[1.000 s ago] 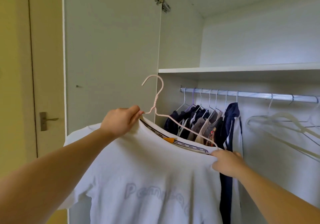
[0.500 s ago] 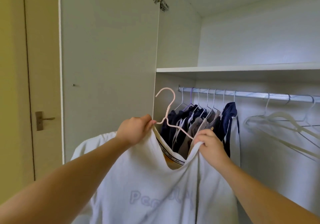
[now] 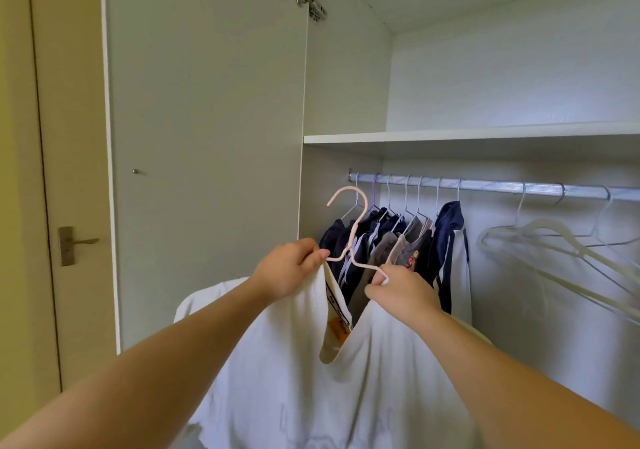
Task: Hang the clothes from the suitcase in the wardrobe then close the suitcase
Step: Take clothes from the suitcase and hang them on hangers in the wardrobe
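A white T-shirt (image 3: 294,379) hangs in front of me, below the wardrobe rail (image 3: 485,185). A pale pink hanger (image 3: 355,226) sticks out of its neck opening, hook up and pointing left, just under the rail's left end. My left hand (image 3: 289,268) pinches the shirt's collar on the left together with the hanger's arm. My right hand (image 3: 401,291) grips the collar on the right and the hanger's other arm. The two hands are close together, so the neck opening sags into a deep V. The suitcase is out of view.
Several dark and grey garments (image 3: 398,240) hang at the rail's left end. Several bare white hangers (image 3: 561,244) hang to the right. A shelf (image 3: 450,135) sits above the rail. The open wardrobe door (image 3: 207,136) stands to the left, with a room door (image 3: 69,206) beyond it.
My hands have come much closer together, bunching the collar. The hanger and shirt have moved right and up toward the rail's left end.
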Available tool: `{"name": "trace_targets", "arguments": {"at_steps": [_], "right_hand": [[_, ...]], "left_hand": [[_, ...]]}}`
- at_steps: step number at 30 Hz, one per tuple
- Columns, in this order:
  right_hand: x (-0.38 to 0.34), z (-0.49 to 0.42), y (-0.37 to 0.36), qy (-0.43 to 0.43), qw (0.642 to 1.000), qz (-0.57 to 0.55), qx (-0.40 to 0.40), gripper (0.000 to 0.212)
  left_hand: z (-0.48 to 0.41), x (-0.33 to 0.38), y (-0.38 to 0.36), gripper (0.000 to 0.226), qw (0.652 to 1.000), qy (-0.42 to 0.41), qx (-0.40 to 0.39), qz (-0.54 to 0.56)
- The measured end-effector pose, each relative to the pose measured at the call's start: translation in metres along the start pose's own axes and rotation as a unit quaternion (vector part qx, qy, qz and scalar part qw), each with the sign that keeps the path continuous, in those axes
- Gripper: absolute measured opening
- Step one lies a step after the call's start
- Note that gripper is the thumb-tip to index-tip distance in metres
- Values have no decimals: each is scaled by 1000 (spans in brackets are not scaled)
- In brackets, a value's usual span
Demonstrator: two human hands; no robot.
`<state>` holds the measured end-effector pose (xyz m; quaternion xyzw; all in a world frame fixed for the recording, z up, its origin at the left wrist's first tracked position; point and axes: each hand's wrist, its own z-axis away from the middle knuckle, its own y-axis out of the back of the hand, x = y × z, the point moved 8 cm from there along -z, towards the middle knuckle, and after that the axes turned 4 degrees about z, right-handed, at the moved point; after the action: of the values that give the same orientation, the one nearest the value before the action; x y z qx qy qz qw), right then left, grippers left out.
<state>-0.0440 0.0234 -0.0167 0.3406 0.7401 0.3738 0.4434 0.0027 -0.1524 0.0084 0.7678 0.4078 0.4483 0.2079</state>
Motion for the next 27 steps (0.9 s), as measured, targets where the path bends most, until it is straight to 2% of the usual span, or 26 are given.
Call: {"name": "trace_targets", "arguments": {"at_steps": [4,7,10,17,24,27], "right_hand": [[10,-2,3,-22,998,-55,26,41],[21,0,12,-32,995,-73,52,44],[34,3,22,-49,988,-117,85,48],[27,4,14,-35,986,-134,88,43],[59,9,23,-41,996,-41,70,42],[73,13,28,-53,995,-9,79,38]], "left_hand": [[6,1,-4,26,996,-18,-21,-86],[14,-12,2,35,975,-16,-48,-214],[22,-32,14,36,964,20,-45,-260],[12,-12,-15,22,990,12,-94,-105],[4,-17,8,17,999,41,30,-13],[0,-10,4,16,998,34,44,-1]]}}
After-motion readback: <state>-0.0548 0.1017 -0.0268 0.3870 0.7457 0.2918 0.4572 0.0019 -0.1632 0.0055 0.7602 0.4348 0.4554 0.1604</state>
